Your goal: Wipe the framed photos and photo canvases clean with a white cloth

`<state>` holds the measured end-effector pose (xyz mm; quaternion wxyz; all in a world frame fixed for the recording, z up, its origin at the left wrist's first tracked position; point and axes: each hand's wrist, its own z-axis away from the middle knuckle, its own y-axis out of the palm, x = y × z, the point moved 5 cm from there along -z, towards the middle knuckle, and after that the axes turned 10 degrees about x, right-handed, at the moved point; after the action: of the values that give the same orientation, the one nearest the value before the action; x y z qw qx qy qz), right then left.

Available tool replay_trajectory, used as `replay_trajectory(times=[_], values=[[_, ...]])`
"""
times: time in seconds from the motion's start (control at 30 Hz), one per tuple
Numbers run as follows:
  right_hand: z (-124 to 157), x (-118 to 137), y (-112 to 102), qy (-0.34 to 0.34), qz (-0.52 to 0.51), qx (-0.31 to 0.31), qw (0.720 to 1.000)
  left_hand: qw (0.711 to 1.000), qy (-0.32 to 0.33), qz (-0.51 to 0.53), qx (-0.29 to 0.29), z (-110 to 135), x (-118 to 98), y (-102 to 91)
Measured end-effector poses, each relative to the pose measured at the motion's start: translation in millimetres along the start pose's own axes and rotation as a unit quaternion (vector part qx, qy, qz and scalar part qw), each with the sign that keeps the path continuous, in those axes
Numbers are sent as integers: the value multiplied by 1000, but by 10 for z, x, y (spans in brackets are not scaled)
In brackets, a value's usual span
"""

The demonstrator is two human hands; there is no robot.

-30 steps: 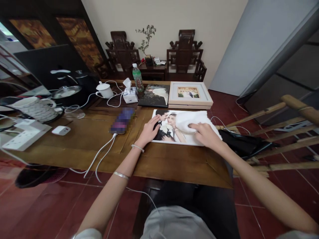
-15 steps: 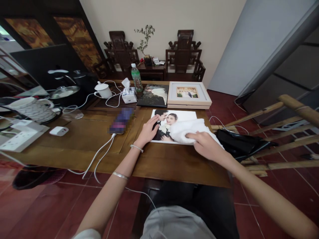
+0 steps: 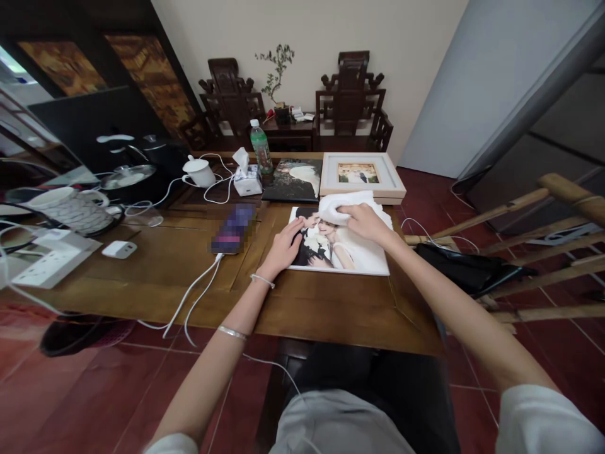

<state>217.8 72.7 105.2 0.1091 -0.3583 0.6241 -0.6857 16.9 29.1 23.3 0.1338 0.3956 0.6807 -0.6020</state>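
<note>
A wedding photo panel with a white background lies flat on the wooden table in front of me. My left hand rests on its left edge, fingers stretched out and holding nothing. In my right hand a white cloth is bunched, pressed against the upper part of the panel. The cloth covers the panel's top edge there and trails to the right behind my hand. Just beyond lie a dark photo panel and a light wooden picture frame.
Left of the panel are a phone on a white cable, a tissue box, a green-labelled bottle and a lidded white cup. A power strip and charger sit farther left. A bamboo chair stands at right.
My right hand has moved the cloth up and left, from the panel's lower right to its top, uncovering the right part of the picture. My left hand stays on the left edge.
</note>
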Motion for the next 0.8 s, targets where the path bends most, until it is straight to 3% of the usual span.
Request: replay_trajectory(times=[0.2,0.33,0.43,0.57,0.8], values=[[636,426,188,4,0,57,998,1000,6,0,-2,-7,-5,11],[1102,763,302,-33,17,90,995,1000,2,-5,-1,-10,-12,13],[1267,902,353,-57,25,122,991,1000,1,-10,1,-10,-26,9],[1116,825,318,-25,45,128,990,1000,2,-5,-2,-8,-41,0],[277,430,129,3,33,64,997,1000,-3,-7,-2,-7,-13,16]])
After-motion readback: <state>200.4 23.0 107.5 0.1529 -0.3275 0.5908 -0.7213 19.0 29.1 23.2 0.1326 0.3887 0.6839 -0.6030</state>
